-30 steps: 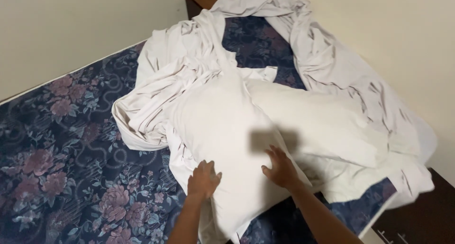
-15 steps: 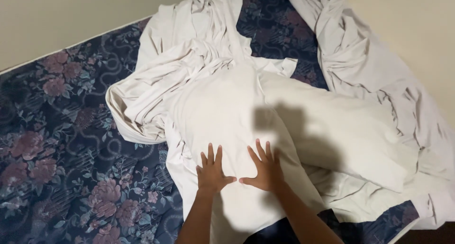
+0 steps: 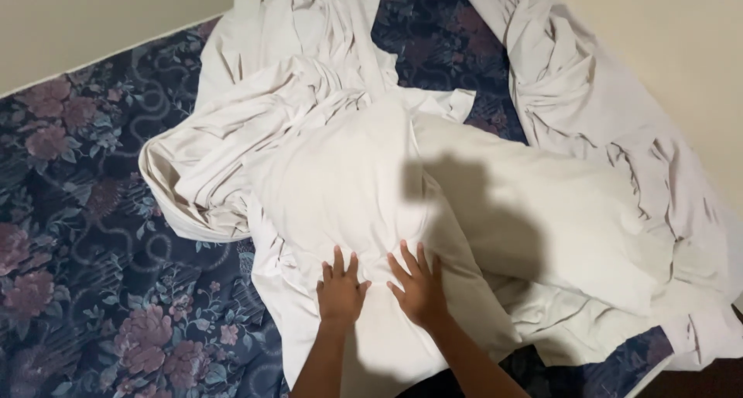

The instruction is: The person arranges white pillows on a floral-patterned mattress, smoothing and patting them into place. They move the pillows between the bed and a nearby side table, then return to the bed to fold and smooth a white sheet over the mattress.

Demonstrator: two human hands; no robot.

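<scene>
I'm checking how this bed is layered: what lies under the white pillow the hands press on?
The pillow rests on a crumpled white sheet, which lies on the floral mattress. Both hands lie flat on the pillow. Directly beneath it nothing shows.

mattress point(image 3: 93, 235): mostly hidden under sheet point(image 3: 294, 119) | forearms: cut by bottom edge | sheet: top cropped

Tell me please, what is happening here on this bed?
A person leans over a bed and presses both hands flat on a white pillow. The left hand and the right hand lie side by side near the pillow's closer end, fingers spread. A second white pillow lies beside it on the right. A crumpled white sheet is bunched around them, and much of the dark floral mattress is uncovered.
</scene>
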